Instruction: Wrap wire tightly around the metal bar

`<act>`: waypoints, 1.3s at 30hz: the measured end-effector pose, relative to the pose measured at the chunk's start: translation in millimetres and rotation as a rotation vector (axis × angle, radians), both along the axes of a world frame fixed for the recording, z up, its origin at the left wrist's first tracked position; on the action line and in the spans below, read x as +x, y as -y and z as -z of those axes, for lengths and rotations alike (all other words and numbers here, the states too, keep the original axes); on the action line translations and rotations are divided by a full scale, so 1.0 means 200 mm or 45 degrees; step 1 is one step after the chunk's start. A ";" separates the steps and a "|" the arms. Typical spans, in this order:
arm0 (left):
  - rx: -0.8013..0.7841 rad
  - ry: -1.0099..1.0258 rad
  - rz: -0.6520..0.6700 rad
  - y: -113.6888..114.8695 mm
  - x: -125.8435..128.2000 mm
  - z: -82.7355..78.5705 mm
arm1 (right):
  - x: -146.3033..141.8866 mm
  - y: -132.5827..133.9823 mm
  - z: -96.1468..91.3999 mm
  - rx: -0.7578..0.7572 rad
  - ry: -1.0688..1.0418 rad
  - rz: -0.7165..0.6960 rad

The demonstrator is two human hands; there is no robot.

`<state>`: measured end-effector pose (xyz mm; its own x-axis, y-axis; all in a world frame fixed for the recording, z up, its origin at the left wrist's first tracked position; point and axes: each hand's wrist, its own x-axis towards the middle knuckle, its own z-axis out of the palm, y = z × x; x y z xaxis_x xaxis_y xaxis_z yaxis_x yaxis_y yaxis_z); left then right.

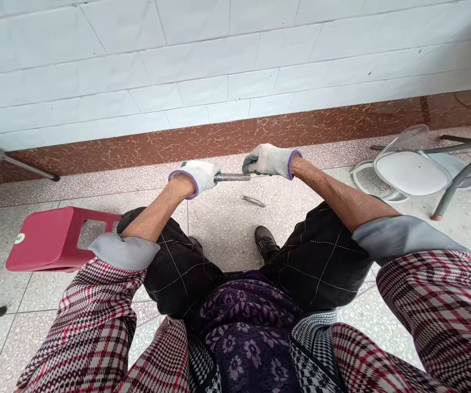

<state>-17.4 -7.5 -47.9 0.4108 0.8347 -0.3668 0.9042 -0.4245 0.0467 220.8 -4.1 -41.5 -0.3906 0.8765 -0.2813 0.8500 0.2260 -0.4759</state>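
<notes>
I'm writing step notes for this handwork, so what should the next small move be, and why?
Probably bring the right hand onto the free end of the grey rod. The left hand grips the rod, with that end sticking out close to the right hand's curled fingers; whether they touch it is hard to tell.

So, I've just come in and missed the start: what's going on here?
The person's gloved left hand grips a rod, its free end pointing right. The right hand, gloved too, is curled close to that end; whether it touches is hard to tell. A second rod lies on the floor nearby.
</notes>
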 end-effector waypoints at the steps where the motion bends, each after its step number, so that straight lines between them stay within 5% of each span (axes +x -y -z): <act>1: 0.068 -0.049 0.003 -0.01 0.01 -0.01 | -0.01 0.01 0.00 0.011 -0.040 0.026; 5: 0.226 -0.009 -0.089 -0.04 0.02 -0.06 | -0.07 0.05 0.02 0.017 -0.276 0.163; 13: 0.165 0.745 -0.179 -0.01 0.03 -0.08 | -0.03 0.08 -0.02 -0.150 -0.714 0.205; 17: 0.237 0.753 -0.132 -0.01 0.02 -0.07 | 0.02 0.06 -0.02 -0.228 -0.762 0.140; 22: 0.058 0.828 0.018 0.09 0.03 -0.09 | 0.08 -0.01 0.01 -0.264 -0.642 0.123; 26: -0.028 0.316 0.128 0.15 0.09 -0.03 | 0.08 -0.06 0.01 -0.218 -0.349 0.049; 30: 0.047 -0.105 0.083 0.06 0.08 0.02 | 0.00 -0.04 0.05 -0.104 -0.124 0.042; 35: 0.253 0.081 -0.161 -0.10 -0.02 -0.07 | -0.08 0.04 0.08 -0.009 -0.161 0.016; 39: 0.172 0.519 -0.279 -0.06 -0.01 -0.14 | -0.08 0.08 0.05 -0.057 -0.383 0.062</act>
